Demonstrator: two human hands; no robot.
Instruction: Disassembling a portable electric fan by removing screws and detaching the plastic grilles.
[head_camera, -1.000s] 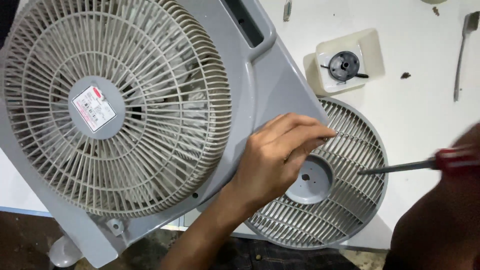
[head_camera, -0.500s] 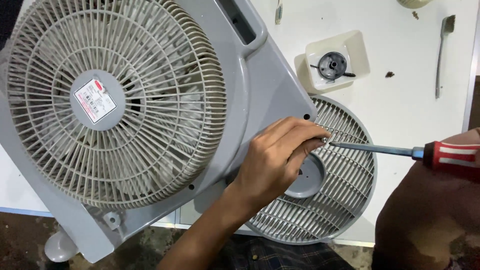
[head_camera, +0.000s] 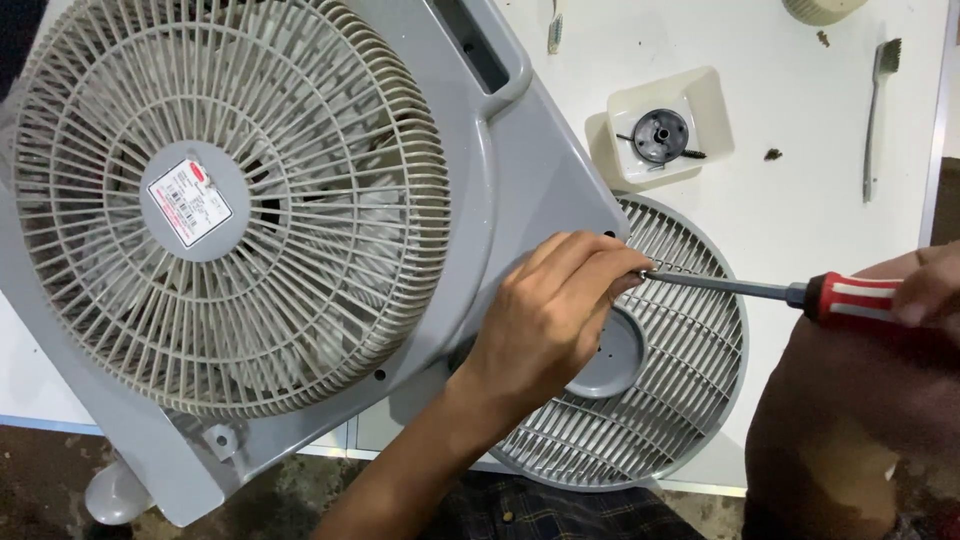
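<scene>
A grey box fan housing (head_camera: 520, 170) lies on the white table (head_camera: 800, 200), its round rear grille (head_camera: 220, 200) facing up. My left hand (head_camera: 560, 320) rests over the housing's right corner, with thumb and fingers pinched around the tip of a screwdriver (head_camera: 720, 287). What lies between the fingertips is hidden. My right hand (head_camera: 925, 295), at the right edge of the view, grips the screwdriver's red and white handle (head_camera: 850, 300). The metal shaft runs nearly level, pointing left. A loose round grey grille (head_camera: 670, 420) lies flat under both hands.
A small cream tray (head_camera: 700, 100) holding a black round knob (head_camera: 660, 132) sits behind the loose grille. A grey-handled brush (head_camera: 878, 110) lies at the far right. A small dark speck (head_camera: 772, 154) lies near it. The table's front edge (head_camera: 40, 425) runs below the fan.
The screwdriver has moved left from the loose grille's right side until its tip meets my left fingertips. My left hand has stayed at the housing's corner.
</scene>
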